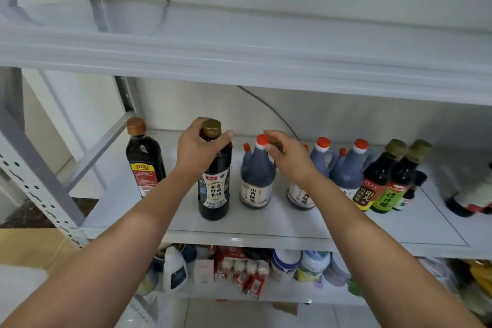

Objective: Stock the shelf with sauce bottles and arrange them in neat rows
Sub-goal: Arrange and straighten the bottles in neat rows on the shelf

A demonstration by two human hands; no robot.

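Hands apart: with left hand (198, 152), firm grip on neck of gold-capped bottle (214, 184), upright on shelf (292, 224); with right hand (288, 158), nothing held, hovering among red-capped jugs (255, 181). Judged: placement. Next: release, align row.

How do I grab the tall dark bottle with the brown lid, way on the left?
Probably round its slim neck, just under the brown lid, coming from the front. The tall dark bottle stands upright and narrows there, so fingers wrap easily. The gold-capped bottle that the left hand grips stands apart from it.
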